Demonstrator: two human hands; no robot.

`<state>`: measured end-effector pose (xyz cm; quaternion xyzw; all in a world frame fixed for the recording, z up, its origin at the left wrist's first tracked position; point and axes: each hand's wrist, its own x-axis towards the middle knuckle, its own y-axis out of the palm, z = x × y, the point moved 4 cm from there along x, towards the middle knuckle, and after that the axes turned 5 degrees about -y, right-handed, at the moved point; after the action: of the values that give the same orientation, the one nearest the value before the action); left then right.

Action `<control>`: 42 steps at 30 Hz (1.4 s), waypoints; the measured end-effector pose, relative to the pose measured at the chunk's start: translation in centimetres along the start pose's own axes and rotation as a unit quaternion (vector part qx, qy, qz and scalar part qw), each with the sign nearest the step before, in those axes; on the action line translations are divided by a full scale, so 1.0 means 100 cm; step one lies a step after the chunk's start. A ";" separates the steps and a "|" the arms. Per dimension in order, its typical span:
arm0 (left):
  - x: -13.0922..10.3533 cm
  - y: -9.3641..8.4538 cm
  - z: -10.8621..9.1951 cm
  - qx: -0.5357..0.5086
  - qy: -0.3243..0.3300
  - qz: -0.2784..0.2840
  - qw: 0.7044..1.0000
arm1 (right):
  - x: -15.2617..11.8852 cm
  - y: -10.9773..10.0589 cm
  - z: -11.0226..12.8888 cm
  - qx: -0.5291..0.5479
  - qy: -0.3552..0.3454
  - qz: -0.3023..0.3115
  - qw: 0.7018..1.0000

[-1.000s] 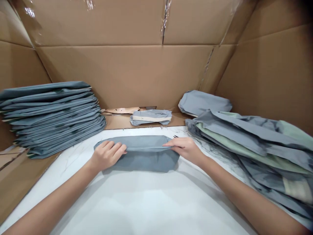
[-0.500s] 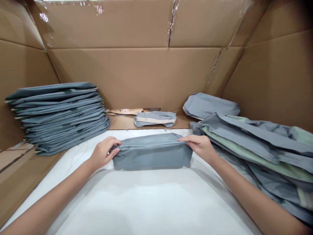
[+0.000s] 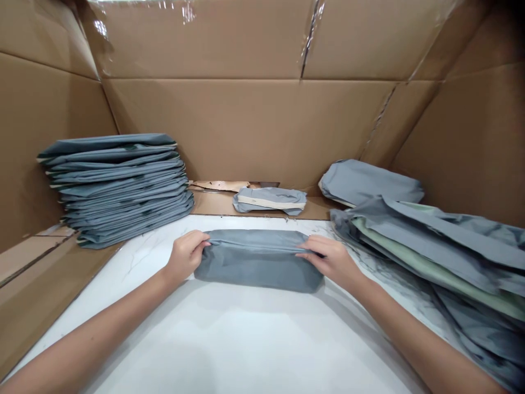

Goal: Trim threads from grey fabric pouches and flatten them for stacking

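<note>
A blue-grey fabric pouch (image 3: 258, 268) sits on the white marbled tabletop (image 3: 246, 339) in front of me, its long side facing me. My left hand (image 3: 189, 251) pinches its upper left corner between thumb and fingers. At the upper right end, my right hand (image 3: 328, 255) grips the same piece with thumb and fingertips. Between the two hands the top edge is drawn into a straight fold. The underside of the pouch is hidden.
A tall stack of folded blue-grey fabric pieces (image 3: 127, 191) stands at left. Behind the pouch lies a small grey piece with a cream strip (image 3: 270, 200). Loose grey and green pieces (image 3: 430, 241) pile up at right, below another grey pouch (image 3: 369, 180). Cardboard walls (image 3: 246, 126) enclose the table.
My right hand has closed more fully on the top edge, and the fold between my hands looks tighter. The view has shifted, so the surroundings sit further right.
</note>
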<state>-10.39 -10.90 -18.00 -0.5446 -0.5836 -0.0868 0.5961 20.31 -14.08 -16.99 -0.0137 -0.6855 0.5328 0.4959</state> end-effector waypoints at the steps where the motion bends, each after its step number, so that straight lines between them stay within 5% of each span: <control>1: 0.001 -0.002 0.000 -0.001 0.004 -0.007 1.000 | 0.000 0.001 0.001 -0.004 -0.007 -0.016 1.000; 5: 0.006 -0.007 -0.004 -0.023 0.014 -0.013 1.000 | 0.000 0.003 -0.006 -0.005 -0.041 -0.024 0.999; 11: 0.010 0.002 -0.002 -0.130 -0.175 0.046 0.975 | -0.006 0.002 -0.019 -0.012 -0.046 -0.034 0.998; 14: 0.014 0.005 -0.002 -0.154 -0.183 0.092 0.967 | -0.009 0.007 -0.024 0.005 -0.037 -0.037 0.999; 19: 0.019 -0.001 -0.010 0.059 -0.009 0.178 0.982 | -0.008 0.016 -0.025 -0.005 0.004 -0.043 0.999; 23: 0.013 0.000 -0.021 0.188 0.127 0.144 0.963 | -0.002 0.017 -0.007 -0.034 -0.017 -0.024 0.999; 30: 0.003 0.003 -0.022 0.146 0.129 0.040 0.980 | 0.002 0.013 0.027 -0.132 -0.110 -0.046 0.984; 35: -0.007 0.003 -0.029 0.285 0.297 -0.049 0.910 | -0.006 0.015 0.022 -0.195 -0.204 -0.066 0.957; 39: -0.007 0.003 -0.028 0.287 0.355 -0.016 0.890 | -0.013 0.018 0.018 -0.193 -0.250 -0.046 0.948; 42: -0.004 0.004 -0.022 0.263 0.321 0.047 0.908 | -0.015 0.018 0.020 -0.204 -0.260 -0.040 0.943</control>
<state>-8.90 -12.58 -17.99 -0.3374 -0.3360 -0.0723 0.8764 18.75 -15.52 -19.24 0.0514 -0.8848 0.3461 0.3077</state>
